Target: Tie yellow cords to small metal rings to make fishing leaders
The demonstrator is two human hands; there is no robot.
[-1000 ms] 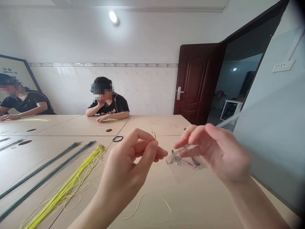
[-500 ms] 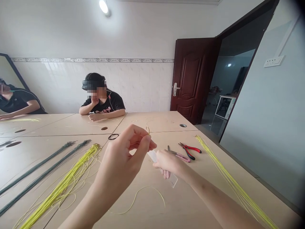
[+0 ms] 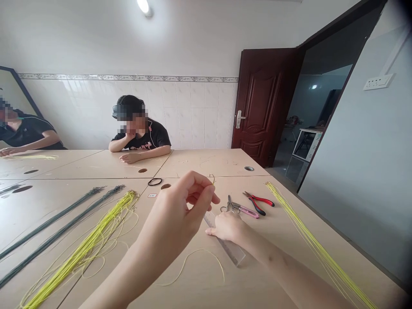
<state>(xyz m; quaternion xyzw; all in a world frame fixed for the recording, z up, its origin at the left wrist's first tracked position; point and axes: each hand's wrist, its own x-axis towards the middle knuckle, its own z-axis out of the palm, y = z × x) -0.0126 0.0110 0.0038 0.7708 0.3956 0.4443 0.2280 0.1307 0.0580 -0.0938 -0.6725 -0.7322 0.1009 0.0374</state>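
Observation:
My left hand [image 3: 180, 210] is raised above the table, its thumb and fingers pinched on the looped end of a thin yellow wire [image 3: 212, 178]. Lower down, my right hand [image 3: 227, 226] rests on the table with its fingers curled onto a clear plastic ruler [image 3: 230, 249], which lies flat and slants toward me. A loose curl of yellow wire [image 3: 199, 259] lies on the table under my left arm.
Small pink scissors [image 3: 240, 208] and red-handled pliers [image 3: 259, 201] lie beyond the ruler. Bundles of yellow wire [image 3: 83, 246] and dark green wire [image 3: 54, 223] stretch at left; more yellow wire [image 3: 309, 240] at right. A black ring [image 3: 155, 182] lies farther back. Two people sit at the far side.
My right hand came down from the air in front of me to the table and now presses on the ruler. My left hand has kept its pinch on the wire loop.

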